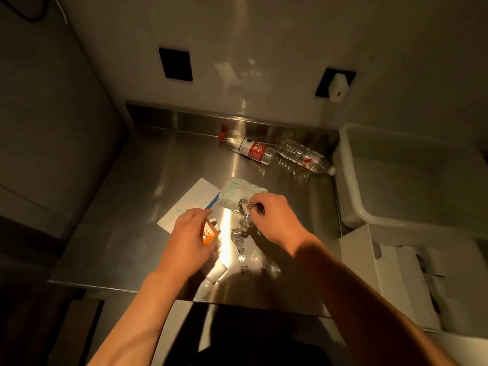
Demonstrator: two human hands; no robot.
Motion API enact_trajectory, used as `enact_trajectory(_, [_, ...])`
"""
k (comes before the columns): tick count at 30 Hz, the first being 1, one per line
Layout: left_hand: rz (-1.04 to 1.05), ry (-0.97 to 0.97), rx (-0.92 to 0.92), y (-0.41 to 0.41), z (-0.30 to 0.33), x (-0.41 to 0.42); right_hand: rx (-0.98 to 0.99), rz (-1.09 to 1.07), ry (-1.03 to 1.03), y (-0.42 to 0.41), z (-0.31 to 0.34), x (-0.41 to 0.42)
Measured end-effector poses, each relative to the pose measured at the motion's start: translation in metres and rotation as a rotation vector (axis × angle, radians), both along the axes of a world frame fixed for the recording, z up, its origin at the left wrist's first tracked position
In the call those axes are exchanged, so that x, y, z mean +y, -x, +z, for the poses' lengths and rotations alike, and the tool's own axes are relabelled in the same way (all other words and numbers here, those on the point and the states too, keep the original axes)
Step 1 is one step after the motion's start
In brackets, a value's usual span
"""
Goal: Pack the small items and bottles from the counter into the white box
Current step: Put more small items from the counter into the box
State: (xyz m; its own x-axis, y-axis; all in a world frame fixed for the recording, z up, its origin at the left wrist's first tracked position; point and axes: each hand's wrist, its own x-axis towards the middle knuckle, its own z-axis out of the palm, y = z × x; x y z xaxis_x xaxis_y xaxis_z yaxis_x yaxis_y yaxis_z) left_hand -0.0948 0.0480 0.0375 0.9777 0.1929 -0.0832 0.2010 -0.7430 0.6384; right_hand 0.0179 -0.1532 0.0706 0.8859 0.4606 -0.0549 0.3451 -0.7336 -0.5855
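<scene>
- Nearest: a white cardboard box [390, 281] stands open at the counter's right edge, within reach of the right arm, presumably so items can be dropped straight in; nothing is visibly packed yet.
- Left hand [184, 239]: fingers curled round a small orange packet [208, 233], lifted just off the steel counter [126, 233].
- Right hand [274, 220]: fingertips pinch a metal bracelet-like chain [244, 207] by its upper end, the rest trailing down toward a metal watch [239, 241] lying flat; whether chain and watch are joined cannot be told.
- Beyond the hands: a white-and-blue leaflet [192, 202] and a clear plastic pouch [237, 190] lie flat, touching.
- Farther: two plastic bottles, one red-capped [248, 149], one white-capped [303, 155], lie on their sides against the back edge.
- Far right: a white plastic tub [351, 207] sits beside the counter.
</scene>
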Motion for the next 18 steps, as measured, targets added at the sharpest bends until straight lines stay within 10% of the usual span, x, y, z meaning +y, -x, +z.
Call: enact_trajectory(18, [-0.339, 0.081, -0.152, -0.090, 0.036, -0.205, 0.013, -0.345, -0.181, -0.022, 0.043, -0.236])
